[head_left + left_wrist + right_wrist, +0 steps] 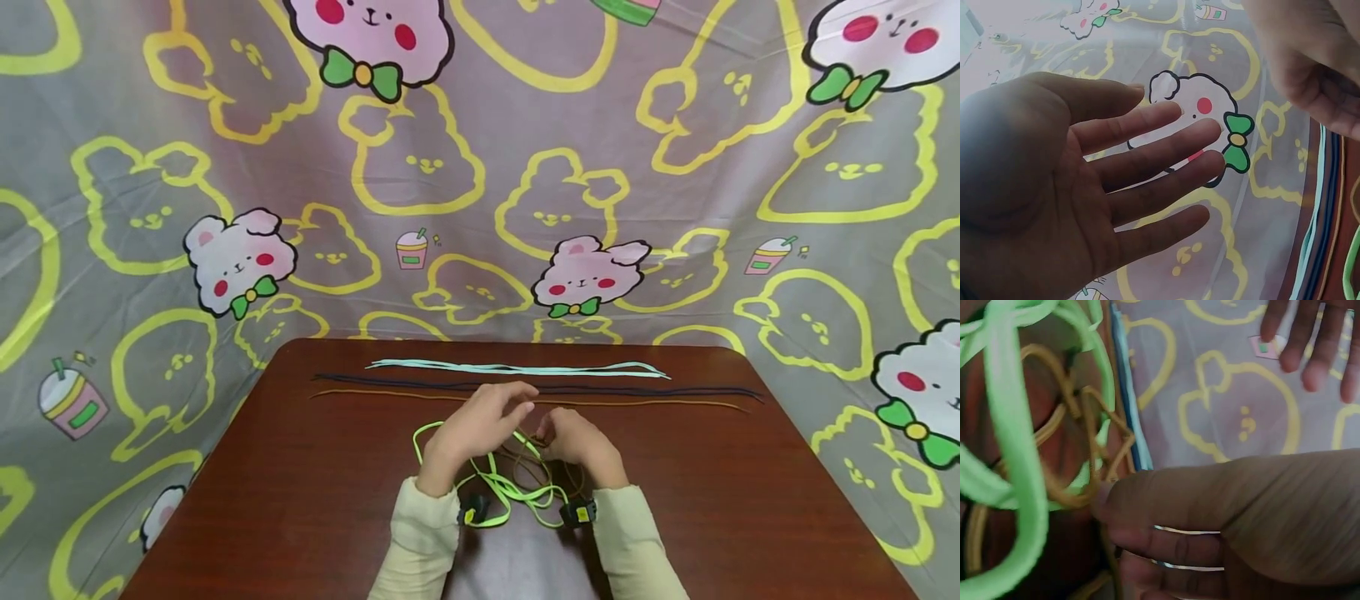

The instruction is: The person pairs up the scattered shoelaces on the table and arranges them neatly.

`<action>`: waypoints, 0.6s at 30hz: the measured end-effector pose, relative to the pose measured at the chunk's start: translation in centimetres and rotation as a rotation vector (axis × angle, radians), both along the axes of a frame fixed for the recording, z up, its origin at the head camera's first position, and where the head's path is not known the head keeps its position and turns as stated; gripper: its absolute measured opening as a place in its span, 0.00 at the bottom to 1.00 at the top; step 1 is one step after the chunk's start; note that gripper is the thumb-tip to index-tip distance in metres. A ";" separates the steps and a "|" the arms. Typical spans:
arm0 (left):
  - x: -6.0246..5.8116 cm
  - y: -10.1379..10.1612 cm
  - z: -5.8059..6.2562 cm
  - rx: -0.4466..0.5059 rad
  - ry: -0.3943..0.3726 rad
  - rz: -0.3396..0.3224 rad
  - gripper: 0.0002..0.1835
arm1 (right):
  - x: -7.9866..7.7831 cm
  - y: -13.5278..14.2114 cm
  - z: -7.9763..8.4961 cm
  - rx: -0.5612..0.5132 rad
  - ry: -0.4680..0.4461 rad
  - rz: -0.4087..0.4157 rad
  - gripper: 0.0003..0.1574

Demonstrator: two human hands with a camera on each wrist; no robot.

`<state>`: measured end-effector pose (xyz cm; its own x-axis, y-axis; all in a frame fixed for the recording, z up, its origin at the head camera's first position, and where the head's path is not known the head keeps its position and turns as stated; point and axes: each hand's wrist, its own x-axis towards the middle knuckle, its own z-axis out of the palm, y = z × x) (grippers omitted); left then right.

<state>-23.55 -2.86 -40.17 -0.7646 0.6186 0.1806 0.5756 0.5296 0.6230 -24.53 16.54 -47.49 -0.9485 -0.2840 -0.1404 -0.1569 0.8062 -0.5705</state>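
My left hand (476, 429) hovers over the tangle with its fingers extended. Nothing lies in its palm, as the left wrist view shows. To its right, my right hand (583, 443) pinches a brown lace (1089, 419) between thumb and fingers; the exact grip spot is partly hidden. This brown lace is looped among a flat neon-green lace (1013, 425), which spreads in loose curves under and between both wrists. Parts of the tangle are covered by the hands.
Across the back of the dark wooden table (300, 483) stretch light-blue laces (517, 370), dark navy laces (637, 391) and a thin tan lace (405, 394), roughly parallel. Patterned cloth (465, 242) hangs behind and along both sides.
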 end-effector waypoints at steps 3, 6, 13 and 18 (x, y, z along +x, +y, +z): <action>-0.1 0.1 -0.3 0.006 -0.002 0.000 0.16 | -0.1 0.0 -0.5 0.008 -0.015 0.005 0.12; -0.3 0.2 -0.6 -0.001 -0.015 0.003 0.15 | -0.1 0.2 -0.5 0.003 -0.006 0.044 0.13; -0.7 0.3 -1.3 -0.042 -0.067 0.015 0.18 | 0.1 0.6 1.0 -0.045 0.027 0.103 0.09; -1.1 0.4 -2.0 -0.056 -0.080 0.008 0.19 | 1.1 0.9 3.2 -0.101 0.070 0.088 0.04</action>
<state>-24.61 -2.50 -42.14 -0.7801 0.6200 0.0840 0.5209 0.5693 0.6360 -23.48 17.46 -44.31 -0.9257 -0.3760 -0.0408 -0.2672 0.7265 -0.6331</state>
